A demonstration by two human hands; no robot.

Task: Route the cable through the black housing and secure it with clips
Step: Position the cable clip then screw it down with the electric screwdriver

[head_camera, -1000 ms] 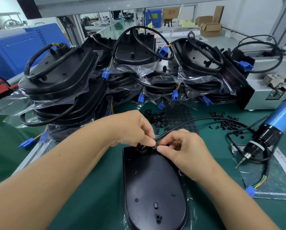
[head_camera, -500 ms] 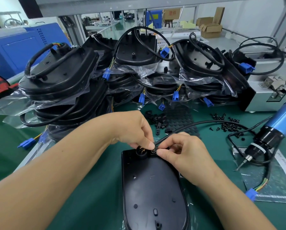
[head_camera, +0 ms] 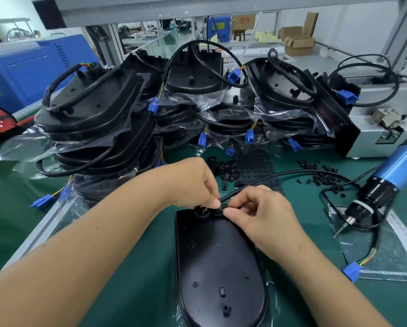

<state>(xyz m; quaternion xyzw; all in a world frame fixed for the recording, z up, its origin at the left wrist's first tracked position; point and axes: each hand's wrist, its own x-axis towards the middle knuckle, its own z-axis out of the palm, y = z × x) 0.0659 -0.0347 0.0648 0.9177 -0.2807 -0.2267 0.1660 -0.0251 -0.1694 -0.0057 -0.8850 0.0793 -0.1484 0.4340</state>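
Housing: the flat, oval black plastic housing [head_camera: 219, 267] lies at the near edge of the green-matted desk [head_camera: 131, 279], narrow end toward the person.
Cable: the thin black sheathed cable [head_camera: 280, 174] runs from the right side of the desk to the housing's far end, where coloured wires show at a round port.
Left hand: the left hand [head_camera: 193, 182] pinches the cable with thumb and forefinger right at that port.
Right hand: the right hand [head_camera: 261, 215] pinches a small dark piece beside the left fingertips (likely a clip, too small to be sure).
Step in hand: seating the cable at the entry, I judge.
Doing it well: hold the cable flat with the left pinch, press the piece straight down, and avoid nipping the wires.
Supplies: loose small black plastic clips [head_camera: 223, 169] lie just beyond the hands; small black screws [head_camera: 320, 173] toward the right edge.
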